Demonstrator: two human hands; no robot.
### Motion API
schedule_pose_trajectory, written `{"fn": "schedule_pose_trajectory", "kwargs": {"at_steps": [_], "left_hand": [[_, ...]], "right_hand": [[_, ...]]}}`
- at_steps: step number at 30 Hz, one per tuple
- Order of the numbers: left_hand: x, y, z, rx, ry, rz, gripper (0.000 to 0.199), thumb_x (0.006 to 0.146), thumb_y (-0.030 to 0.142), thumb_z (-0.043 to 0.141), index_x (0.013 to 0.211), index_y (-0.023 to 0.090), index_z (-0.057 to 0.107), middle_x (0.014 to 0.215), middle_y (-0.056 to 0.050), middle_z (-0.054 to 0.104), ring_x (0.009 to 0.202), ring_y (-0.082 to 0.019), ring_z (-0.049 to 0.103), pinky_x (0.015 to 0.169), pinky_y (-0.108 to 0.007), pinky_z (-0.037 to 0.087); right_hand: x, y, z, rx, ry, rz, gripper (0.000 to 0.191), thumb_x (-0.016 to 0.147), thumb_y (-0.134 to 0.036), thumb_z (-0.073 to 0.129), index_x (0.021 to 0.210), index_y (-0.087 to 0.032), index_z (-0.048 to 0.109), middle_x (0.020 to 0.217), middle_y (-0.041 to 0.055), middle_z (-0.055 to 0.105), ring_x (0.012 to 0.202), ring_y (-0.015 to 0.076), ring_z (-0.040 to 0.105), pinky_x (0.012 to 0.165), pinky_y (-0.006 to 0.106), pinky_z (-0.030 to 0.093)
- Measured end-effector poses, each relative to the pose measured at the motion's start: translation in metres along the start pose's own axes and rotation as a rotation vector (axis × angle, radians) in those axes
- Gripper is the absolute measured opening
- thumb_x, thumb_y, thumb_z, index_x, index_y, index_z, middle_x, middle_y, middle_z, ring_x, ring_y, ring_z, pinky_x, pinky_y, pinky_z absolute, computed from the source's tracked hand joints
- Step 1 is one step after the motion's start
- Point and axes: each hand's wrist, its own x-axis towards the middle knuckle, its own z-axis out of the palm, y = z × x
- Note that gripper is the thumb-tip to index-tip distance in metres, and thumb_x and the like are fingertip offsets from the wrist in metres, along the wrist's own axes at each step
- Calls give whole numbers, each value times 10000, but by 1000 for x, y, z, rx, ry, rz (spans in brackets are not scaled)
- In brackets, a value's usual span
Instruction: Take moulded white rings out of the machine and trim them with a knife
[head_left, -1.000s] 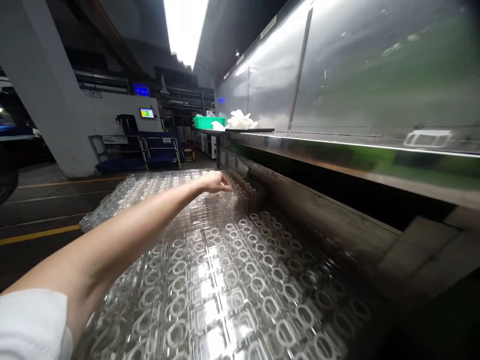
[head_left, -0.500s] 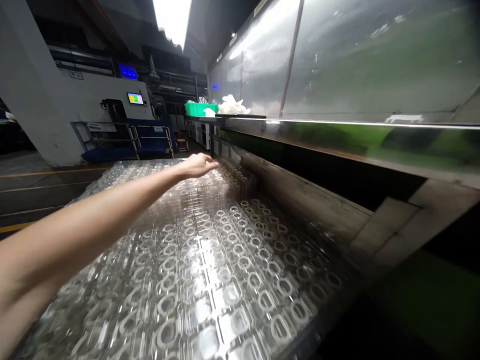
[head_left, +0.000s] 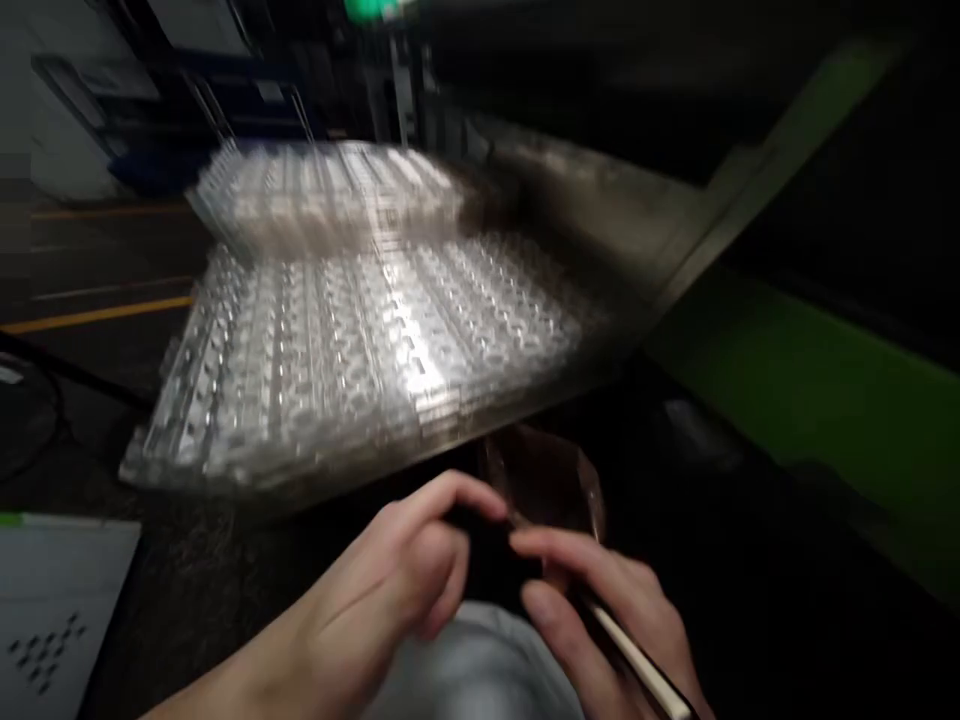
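My right hand (head_left: 615,610), at the lower right, is closed around a thin stick-like tool (head_left: 637,660) with a pale side and dark edges. Its kind cannot be made out. My left hand (head_left: 420,560) is beside it, its index finger bent toward the right fingertips and the other fingers curled. Whether something small lies between the two hands is blurred. Beyond my hands, stacked clear plastic trays (head_left: 352,350) show rows of ring-shaped pockets or parts. Another taller stack of clear trays (head_left: 337,190) stands behind.
A brownish clear bag (head_left: 551,475) hangs or lies just past my hands. A green panel (head_left: 817,400) runs along the right under a dark bench. At lower left is a pale board (head_left: 60,600) with dark squares. A yellow floor line (head_left: 105,312) crosses the left.
My view has tipped downward. The outstretched arm has drawn back from over the far trays, and both hands are now close together in front, the right one holding the thin tool.
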Motion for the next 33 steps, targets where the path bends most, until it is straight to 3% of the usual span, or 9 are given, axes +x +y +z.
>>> {"fn": "schedule_pose_trajectory", "kwargs": {"at_steps": [2,4,10,14,20,22,26,30,33], "left_hand": [[8,-19,27,-54,-83,29,657,937,790,365,1282,267,564,676,9,536,613,-155,447,587,-274,374],[18,-34,47,-125,-105,70,662,933,804,356,1301,287,543,714,11,580,639,-160,500,598,-273,406],[22,-66,77,-287,-230,-3,478,1010,638,435,1178,234,625,840,-31,651,673,-133,505,570,-237,372],[23,-80,83,-524,-331,-88,340,990,470,580,1106,167,684,918,-78,667,696,-136,565,678,-267,486],[19,-89,91,-480,-185,-66,279,867,286,816,1138,249,760,1016,-63,764,944,-179,701,859,-234,575],[15,-92,91,-495,-174,-51,289,852,249,831,1134,262,771,1023,-59,775,948,-182,715,861,-230,590],[12,-99,85,-629,-131,-2,306,796,202,875,1081,250,775,1028,-57,770,900,-158,714,842,-212,596],[16,-102,76,-694,-124,81,302,780,161,874,1044,234,747,1004,-41,711,853,-160,693,806,-255,598],[19,-100,70,-696,-119,104,290,793,149,857,1043,230,734,1035,-44,695,852,-173,707,807,-278,611]], "right_hand": [[-5,-6,2,47,-183,-183,328,874,-273,730,1199,-312,707,791,-24,696,599,94,594,605,200,536],[-13,-1,1,72,-233,-146,384,862,-162,711,1227,-277,679,815,-31,675,597,72,551,600,185,505],[-47,21,-12,187,-74,126,98,842,-168,701,937,-185,684,599,-64,510,495,55,427,484,186,401],[-59,26,-22,259,76,260,115,865,-248,718,938,-173,669,562,-80,461,483,51,396,456,181,352],[-74,38,-20,-62,148,-129,199,822,-71,672,957,-215,642,660,-53,557,533,67,481,513,214,409],[-78,38,-19,-71,145,-171,283,805,-51,679,1021,-230,647,690,-47,553,563,80,499,525,225,413],[-79,34,-28,226,114,92,130,941,-206,614,1023,-249,705,671,-28,540,569,98,507,520,233,413],[-75,31,-52,331,214,155,482,1063,-447,378,929,-215,779,883,80,641,848,182,631,715,304,520],[-72,26,-69,279,274,193,615,1064,-561,318,885,-199,782,739,61,574,687,151,597,577,275,482]]}}
